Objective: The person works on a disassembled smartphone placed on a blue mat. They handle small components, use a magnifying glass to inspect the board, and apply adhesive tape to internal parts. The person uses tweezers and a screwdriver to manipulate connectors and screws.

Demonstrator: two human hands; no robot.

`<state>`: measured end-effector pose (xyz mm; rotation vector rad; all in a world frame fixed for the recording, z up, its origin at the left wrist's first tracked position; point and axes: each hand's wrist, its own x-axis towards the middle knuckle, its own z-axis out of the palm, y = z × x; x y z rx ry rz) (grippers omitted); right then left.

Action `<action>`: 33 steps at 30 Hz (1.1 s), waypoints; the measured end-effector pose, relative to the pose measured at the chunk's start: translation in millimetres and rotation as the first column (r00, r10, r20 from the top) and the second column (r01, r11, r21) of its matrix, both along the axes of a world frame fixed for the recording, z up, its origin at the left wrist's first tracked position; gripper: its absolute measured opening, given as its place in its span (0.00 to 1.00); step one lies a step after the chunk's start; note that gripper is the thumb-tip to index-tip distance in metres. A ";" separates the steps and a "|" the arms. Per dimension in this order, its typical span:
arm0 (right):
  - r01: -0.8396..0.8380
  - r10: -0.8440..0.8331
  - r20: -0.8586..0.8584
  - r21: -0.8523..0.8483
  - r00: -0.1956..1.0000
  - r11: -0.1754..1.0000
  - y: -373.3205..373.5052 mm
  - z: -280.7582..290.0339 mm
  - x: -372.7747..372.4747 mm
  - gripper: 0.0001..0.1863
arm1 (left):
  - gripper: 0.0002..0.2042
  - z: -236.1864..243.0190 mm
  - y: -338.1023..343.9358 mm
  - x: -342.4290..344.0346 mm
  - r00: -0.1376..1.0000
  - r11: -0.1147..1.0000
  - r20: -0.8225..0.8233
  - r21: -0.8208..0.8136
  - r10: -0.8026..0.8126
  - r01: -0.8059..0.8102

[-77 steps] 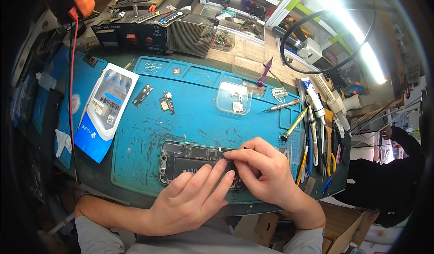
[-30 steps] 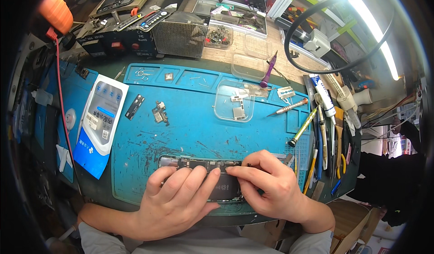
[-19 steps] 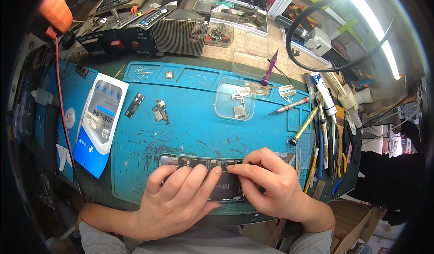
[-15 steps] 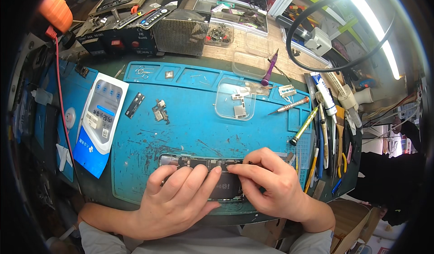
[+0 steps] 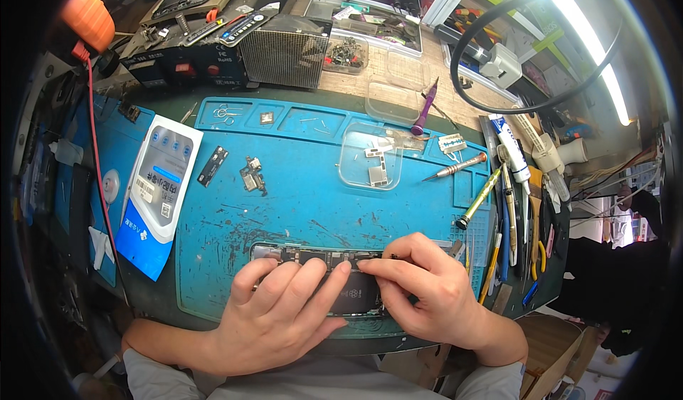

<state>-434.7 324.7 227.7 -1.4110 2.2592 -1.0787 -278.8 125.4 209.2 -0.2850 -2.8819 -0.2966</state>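
Touching opened phone (image 5: pixel 361 295) with left hand (image 5: pixel 281 318) loosely spread and right hand (image 5: pixel 432 288) half-curled, can't tell if pinching anything with latter.

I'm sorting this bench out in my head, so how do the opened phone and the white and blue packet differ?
The phone lies crosswise; the packet, farther left, points away at a slant. The phone is mostly dark with its inner parts exposed; the packet is white and blue. The left hand and right hand are at the phone; neither touches the packet. Both are longer than wide and lie on the workbench.
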 end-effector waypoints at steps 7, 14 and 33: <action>0.000 0.000 0.010 0.001 1.000 1.000 0.1 0.6 -0.2 0.16 | 0.30 -0.7 0.5 -0.4 1.000 0.999 -0.015 -0.036 -0.005 0.005; -0.017 0.017 0.004 -0.004 1.000 1.000 1.0 0.3 -1.8 0.17 | 0.29 -0.7 0.6 0.9 1.000 0.999 -0.026 -0.042 0.002 -0.003; 0.000 -0.001 -0.007 -0.042 1.000 0.999 -0.4 -3.9 -0.4 0.17 | 0.29 -0.2 -0.1 -1.2 1.000 1.000 -0.014 -0.026 -0.007 0.007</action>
